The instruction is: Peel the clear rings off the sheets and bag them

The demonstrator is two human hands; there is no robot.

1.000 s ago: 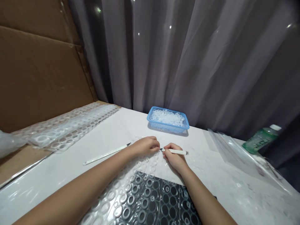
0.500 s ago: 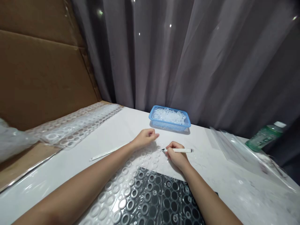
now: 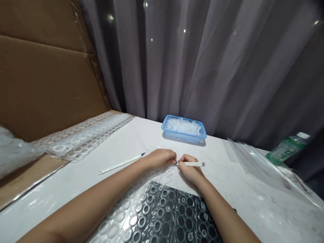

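Note:
My right hand (image 3: 191,170) grips a white pen-shaped tool (image 3: 193,164) with a dark tip; the tool lies level and its tip points left. Right at that tip, the fingers of my left hand (image 3: 163,157) are pinched together. Whatever they hold, if anything, is too small and too hidden to name. Beneath my left hand and forearm spreads a clear plastic sheet (image 3: 120,215) with rows of round ring shapes, part of it over a black surface (image 3: 181,221). A second slim white tool (image 3: 121,164) with a dark pointed tip rests left of my left hand.
Beyond my hands stands a blue basket (image 3: 184,136) of small clear rings. Ring-patterned plastic strips (image 3: 88,136) lie at left by a cardboard panel (image 3: 48,87). Clear plastic film (image 3: 268,168) and a tilted green bottle (image 3: 286,148) are at right. A grey curtain (image 3: 172,67) hangs behind.
My left hand has come down and toward me, its fingers now meeting the tool's tip. The right hand keeps the tool and has barely moved. The second tool's dark tip is now uncovered.

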